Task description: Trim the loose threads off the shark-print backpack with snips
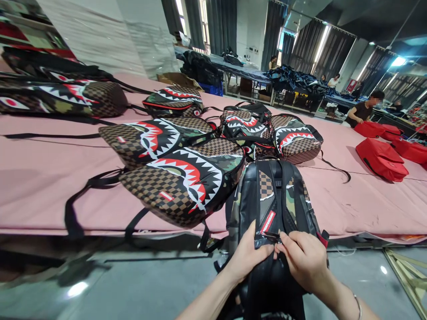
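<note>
A black backpack [245,195] with checkered and camouflage panels leans against the table edge, its straps toward me. My left hand [248,255] is closed on the strap panel just below a red label [267,221], thumb on top. My right hand [302,253] pinches a small dark pointed tool [271,234], which looks like thread snips. The tool's tip lies over the lower edge of the panel, close to my left fingers. Both hands nearly meet there, and what lies between the fingertips is partly hidden.
Shark-mouth backpacks [180,178] lie in a group on the pink-covered table [343,200], with more [83,95] at the left. Red bags [382,159] sit at the right near a person [363,109]. Loose straps [75,218] hang over the front edge. A blue crate [213,89] stands behind.
</note>
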The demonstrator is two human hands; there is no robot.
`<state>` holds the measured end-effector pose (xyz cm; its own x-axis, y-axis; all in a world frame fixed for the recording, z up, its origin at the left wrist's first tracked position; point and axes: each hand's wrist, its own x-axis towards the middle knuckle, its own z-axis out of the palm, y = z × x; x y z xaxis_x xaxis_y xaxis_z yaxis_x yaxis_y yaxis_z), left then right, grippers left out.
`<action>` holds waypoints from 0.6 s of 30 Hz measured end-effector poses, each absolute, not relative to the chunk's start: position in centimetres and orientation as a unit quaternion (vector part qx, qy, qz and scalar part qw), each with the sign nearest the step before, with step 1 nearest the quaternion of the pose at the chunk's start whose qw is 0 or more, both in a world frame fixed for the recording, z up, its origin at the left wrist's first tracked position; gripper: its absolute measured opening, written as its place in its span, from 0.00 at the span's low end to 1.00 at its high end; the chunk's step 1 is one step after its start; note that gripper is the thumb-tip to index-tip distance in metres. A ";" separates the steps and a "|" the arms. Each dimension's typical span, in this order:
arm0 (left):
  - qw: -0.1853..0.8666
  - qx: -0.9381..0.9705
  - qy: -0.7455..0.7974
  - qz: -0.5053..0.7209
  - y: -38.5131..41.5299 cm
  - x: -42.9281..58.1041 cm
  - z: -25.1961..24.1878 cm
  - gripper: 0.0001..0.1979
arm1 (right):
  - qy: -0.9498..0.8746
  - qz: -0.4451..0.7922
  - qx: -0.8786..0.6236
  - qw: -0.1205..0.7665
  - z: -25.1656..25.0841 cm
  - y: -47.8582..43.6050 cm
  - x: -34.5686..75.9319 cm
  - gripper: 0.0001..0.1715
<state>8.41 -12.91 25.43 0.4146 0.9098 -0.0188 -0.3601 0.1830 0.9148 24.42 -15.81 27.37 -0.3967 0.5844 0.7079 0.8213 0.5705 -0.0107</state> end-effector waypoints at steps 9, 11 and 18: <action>0.691 0.465 0.323 0.449 -13.0 8.5 25.1 0.18 | -0.820 -0.154 -0.429 0.346 27.4 -16.0 25.0 0.07; 0.686 0.469 0.327 0.451 -13.1 8.6 25.1 0.18 | -0.820 -0.169 -0.426 0.344 27.3 -15.9 24.9 0.08; 0.680 0.462 0.347 0.451 -13.2 9.1 25.5 0.20 | -0.802 -0.239 -0.438 0.327 26.6 -16.0 24.8 0.07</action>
<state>9.08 -13.20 25.46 0.3519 0.9344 -0.0552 -0.2930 0.1660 0.9416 24.76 -16.02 26.64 -0.4016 0.5475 0.7342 0.8596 0.5018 0.0960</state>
